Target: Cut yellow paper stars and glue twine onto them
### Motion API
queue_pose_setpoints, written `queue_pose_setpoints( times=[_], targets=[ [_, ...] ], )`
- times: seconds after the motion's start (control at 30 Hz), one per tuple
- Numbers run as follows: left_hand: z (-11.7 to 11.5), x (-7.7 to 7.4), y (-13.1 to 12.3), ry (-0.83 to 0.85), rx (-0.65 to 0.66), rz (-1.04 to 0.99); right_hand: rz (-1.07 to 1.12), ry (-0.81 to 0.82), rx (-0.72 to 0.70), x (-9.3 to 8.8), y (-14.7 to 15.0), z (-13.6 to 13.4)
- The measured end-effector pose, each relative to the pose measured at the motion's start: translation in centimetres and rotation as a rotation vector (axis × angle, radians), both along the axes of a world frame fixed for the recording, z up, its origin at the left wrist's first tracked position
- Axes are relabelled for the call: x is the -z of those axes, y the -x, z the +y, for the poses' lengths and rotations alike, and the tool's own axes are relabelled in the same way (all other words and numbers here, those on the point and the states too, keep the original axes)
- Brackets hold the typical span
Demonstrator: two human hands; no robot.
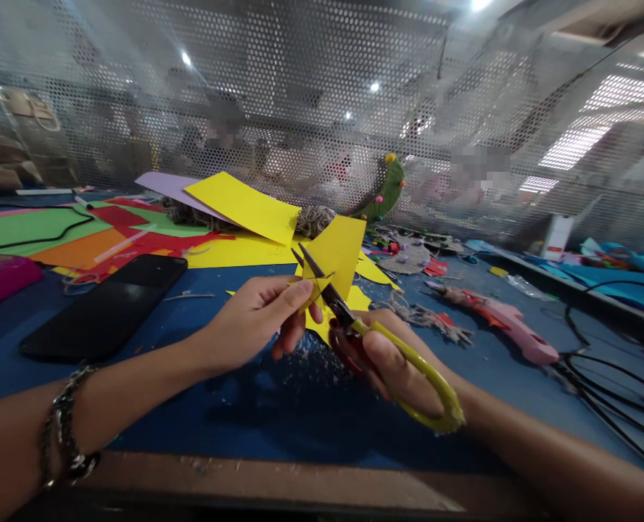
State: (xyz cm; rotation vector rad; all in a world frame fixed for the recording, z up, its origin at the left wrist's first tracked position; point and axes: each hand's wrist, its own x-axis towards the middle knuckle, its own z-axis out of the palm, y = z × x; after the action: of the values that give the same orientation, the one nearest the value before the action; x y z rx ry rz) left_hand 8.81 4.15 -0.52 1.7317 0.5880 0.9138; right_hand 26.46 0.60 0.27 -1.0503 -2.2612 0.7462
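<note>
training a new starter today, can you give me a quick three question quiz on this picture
1. Which hand holds the scissors?
2. True or false: a black phone lies to the right of the scissors.
3. What colour is the paper pinched in the left hand? A) purple B) yellow C) orange

Key: 1. The right hand. 2. False: the black phone lies to their left. 3. B.

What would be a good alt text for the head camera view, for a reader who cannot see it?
A person's left hand holds a yellow sheet while the right hand holds scissors against it, above a blue table. A black phone lies to the left, a pink tool to the right.
</note>
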Motion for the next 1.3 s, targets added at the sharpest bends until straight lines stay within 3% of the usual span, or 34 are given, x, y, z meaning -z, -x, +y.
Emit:
queue_pose_setpoints(
  times=[0.17,0.7,0.87,1.3],
  targets=[
    [0.1,0.1,0.0,0.014,0.009,0.001,0.084,-0.02,0.035,0.0,0.3,0.0],
    [0.0,0.1,0.0,-0.022,-0.047,0.05,0.023,-0.089,0.063,0.3,0.1,0.1],
    [0.1,0.5,0.0,-0.018,0.004,0.115,0.024,-0.098,0.094,0.4,-0.2,0.4],
    [0.7,0.5,-0.1,-0.104,-0.211,0.19,0.17,-0.032,0.334,0.1,-1.2,1.5]
  ],
)
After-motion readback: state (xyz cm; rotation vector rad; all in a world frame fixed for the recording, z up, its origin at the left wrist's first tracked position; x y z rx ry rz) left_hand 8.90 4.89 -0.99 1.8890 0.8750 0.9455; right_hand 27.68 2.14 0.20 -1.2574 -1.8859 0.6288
